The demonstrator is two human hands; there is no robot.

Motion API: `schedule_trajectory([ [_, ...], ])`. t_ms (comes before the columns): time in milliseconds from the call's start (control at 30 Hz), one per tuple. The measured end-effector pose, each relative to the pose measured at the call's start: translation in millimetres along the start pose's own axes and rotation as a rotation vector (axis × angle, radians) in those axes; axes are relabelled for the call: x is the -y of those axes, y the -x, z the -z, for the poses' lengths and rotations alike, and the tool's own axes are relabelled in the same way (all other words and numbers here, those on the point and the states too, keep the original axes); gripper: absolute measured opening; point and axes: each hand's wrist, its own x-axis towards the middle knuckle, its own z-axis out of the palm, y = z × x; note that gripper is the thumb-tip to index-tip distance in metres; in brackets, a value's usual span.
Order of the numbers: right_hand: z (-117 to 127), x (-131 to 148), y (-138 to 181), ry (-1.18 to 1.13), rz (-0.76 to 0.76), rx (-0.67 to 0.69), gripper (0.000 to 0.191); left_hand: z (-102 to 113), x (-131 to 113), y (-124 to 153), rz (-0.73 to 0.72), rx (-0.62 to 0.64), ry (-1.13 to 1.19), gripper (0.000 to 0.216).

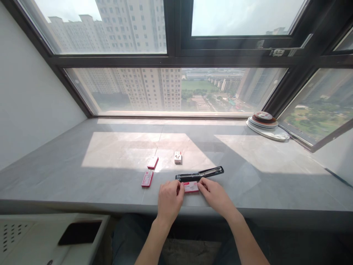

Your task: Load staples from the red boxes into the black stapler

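Observation:
A small flat red-and-white box (pixel 191 187) is held between my two hands at the front of the ledge. The fingers of my left hand (pixel 171 197) are closed on its left end. With thumb and fingertips, my right hand (pixel 215 195) grips the right end. Just behind the box lies a black stapler (pixel 200 173), swung wide open, its metal channel showing. Two similar red-and-white boxes, a nearer one (pixel 147 179) and a farther one (pixel 152 162), lie to the left. A little white box (pixel 178 157) with a staple picture stands behind the stapler.
The grey marble-look window ledge (pixel 82 184) ends just in front of my wrists. Stacked plates or discs (pixel 263 123) sit in the far right corner by the window frame (pixel 173 60). Below the ledge at left stands a pale cabinet (pixel 33 239).

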Motion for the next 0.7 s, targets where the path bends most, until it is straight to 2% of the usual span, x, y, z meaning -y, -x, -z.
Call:
schedule_trajectory([
  [67,-1,-5,0,-0.045,-0.025,-0.005,0.034,-2,-4,1,-0.007,-0.008,-0.006,0.029],
  [133,7,-19,2,-0.079,-0.118,-0.021,0.036,-1,-5,4,-0.022,-0.009,0.009,0.025],
  [200,23,-38,4,-0.126,-0.241,-0.057,0.041,0,-5,6,-0.045,-0.007,0.021,0.024],
  [267,44,-53,3,-0.226,-0.302,-0.085,0.057,0,-5,6,-0.061,-0.008,0.016,0.028],
  [333,63,-58,-3,-0.366,-0.240,-0.059,0.071,-1,-5,4,-0.052,-0.009,0.005,0.029],
  [367,70,-55,-9,-0.429,-0.179,-0.025,0.072,-2,-5,3,-0.039,-0.004,0.002,0.027],
  [467,79,-33,-35,-0.532,0.014,0.079,0.061,-2,-6,-2,-0.004,0.036,0.009,0.023],
  [600,62,8,-69,-0.434,0.200,0.100,0.045,-1,-7,-5,0.003,0.059,0.029,0.021],
  [700,45,29,-81,-0.346,0.276,0.144,0.039,1,-7,-5,-0.003,0.055,0.031,0.018],
])
